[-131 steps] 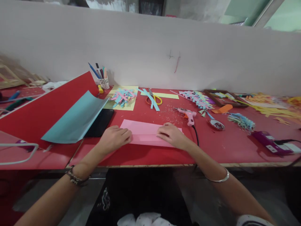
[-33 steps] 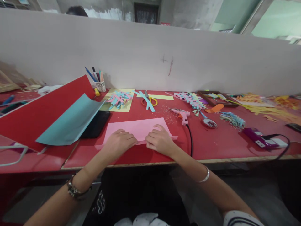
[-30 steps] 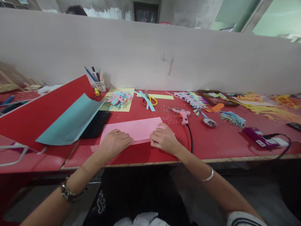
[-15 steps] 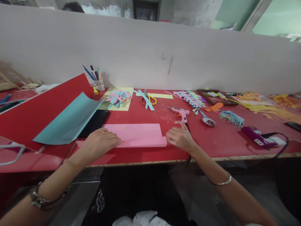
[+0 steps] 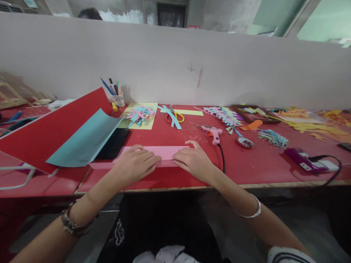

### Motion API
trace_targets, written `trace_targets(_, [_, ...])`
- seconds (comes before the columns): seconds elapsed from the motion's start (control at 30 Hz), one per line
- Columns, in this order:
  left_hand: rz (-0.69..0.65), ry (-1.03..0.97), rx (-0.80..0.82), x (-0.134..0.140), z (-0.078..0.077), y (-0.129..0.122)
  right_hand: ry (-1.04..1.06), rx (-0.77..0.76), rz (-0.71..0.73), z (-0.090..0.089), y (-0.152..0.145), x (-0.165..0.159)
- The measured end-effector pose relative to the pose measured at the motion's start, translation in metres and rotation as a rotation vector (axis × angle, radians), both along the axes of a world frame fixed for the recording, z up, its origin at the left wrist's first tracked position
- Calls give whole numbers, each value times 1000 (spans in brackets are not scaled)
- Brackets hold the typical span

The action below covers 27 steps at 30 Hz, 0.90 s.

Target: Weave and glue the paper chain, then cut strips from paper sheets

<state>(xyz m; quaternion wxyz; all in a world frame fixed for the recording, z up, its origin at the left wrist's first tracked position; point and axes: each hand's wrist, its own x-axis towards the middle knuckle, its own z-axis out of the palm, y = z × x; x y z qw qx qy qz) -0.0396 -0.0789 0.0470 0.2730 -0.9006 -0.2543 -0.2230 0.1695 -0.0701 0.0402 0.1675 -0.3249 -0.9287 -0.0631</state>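
A strip of pink paper [image 5: 166, 153], folded along its near side, lies close to the table's front edge. Toward its left part, my left hand [image 5: 137, 162] is closed on the near fold, fingers curled over it. My right hand [image 5: 193, 160] grips the same fold near the right end, its index finger raised a little. The thumbs and the paper under both palms are mostly hidden. Beyond my right hand a pink glue gun [image 5: 215, 134] lies on its side. Just left of the pink paper sits a black flat tablet-like object [image 5: 114, 146], partly under a blue sheet [image 5: 79, 142].
A large red board [image 5: 57, 128] leans at the left. Scissors [image 5: 179, 117] lie across blue strips at the back, near a pile of cut paper strips [image 5: 139, 115] and a pen cup [image 5: 119, 99]. A purple power strip [image 5: 307, 160] with a cord is at the right.
My right hand has moved left from the paper's right end onto its fold. My left hand has slid right along the paper, bringing the hands closer. The raised folded edge now lies flatter.
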Motion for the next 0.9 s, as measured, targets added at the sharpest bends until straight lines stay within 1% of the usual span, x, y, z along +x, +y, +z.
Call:
trace_targets(0.07, [15, -10, 76, 9, 1, 0, 20, -31, 55, 2, 2, -4])
trace_targets(0.13, [30, -24, 163, 13, 2, 2, 47, -72, 79, 6, 3, -5])
trace_targets(0.23, [34, -28, 242, 9, 2, 5, 96, -137, 73, 12, 2, 0])
trace_targets(0.47, [45, 45, 305, -35, 8, 10, 191, -242, 72, 19, 3, 24])
trace_targets(0.53, [48, 50, 288, -48, 8, 8, 203, -253, 71, 21, 3, 30])
trace_targets(0.57, [62, 35, 250, -55, 6, 7, 202, -256, 69, 22, 3, 33])
trace_targets(0.67, [146, -67, 69, -77, 0, 6, 185, -266, 61, 26, 3, 42])
trace_targets(0.73, [221, -102, -1, -92, -3, 6, 174, -258, 58, 29, 2, 47])
trace_targets(0.83, [369, -136, 74, -109, -3, 7, 176, -182, 43, 32, 0, 51])
trace_targets(0.9, [456, -238, 106, -113, 2, 7, 165, -96, 41, 34, -1, 50])
